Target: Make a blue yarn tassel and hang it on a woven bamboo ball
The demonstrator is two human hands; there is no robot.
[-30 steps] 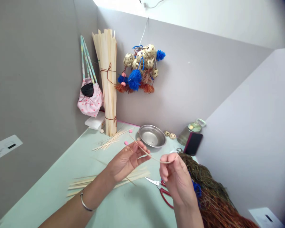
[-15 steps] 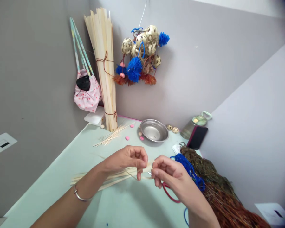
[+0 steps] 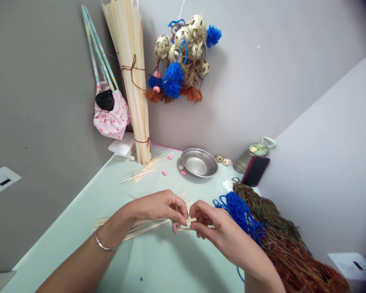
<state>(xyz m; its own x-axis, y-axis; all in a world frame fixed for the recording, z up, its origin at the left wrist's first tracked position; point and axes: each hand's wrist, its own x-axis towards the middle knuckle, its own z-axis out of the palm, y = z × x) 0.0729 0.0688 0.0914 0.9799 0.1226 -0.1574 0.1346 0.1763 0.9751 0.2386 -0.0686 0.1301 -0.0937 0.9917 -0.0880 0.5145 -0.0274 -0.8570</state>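
Note:
Close together over the middle of the table, both my hands pinch a pale bamboo strip (image 3: 191,221). My left hand (image 3: 167,208), with a silver bangle on its wrist, has thumb and fingertips closed on the strip's left side. The fingers of my right hand (image 3: 209,219) close on its right side. Only a short piece of the strip shows between the fingertips; the rest is partly hidden. Several long flat bamboo strips (image 3: 146,232) lie on the table beneath and behind my left forearm.
A steel bowl (image 3: 200,163) stands behind my hands, near thin sticks (image 3: 146,169). Blue yarn (image 3: 237,211) and brown yarn (image 3: 305,256) are heaped on the right. A phone (image 3: 256,171) leans on a bottle (image 3: 246,158). Woven balls (image 3: 183,40) hang on the wall beside bundled strips (image 3: 134,81).
My hands have come closer together, and a short stretch of the strip now shows between the fingertips. The red loop beside my right hand is no longer visible. The view has tilted slightly down.

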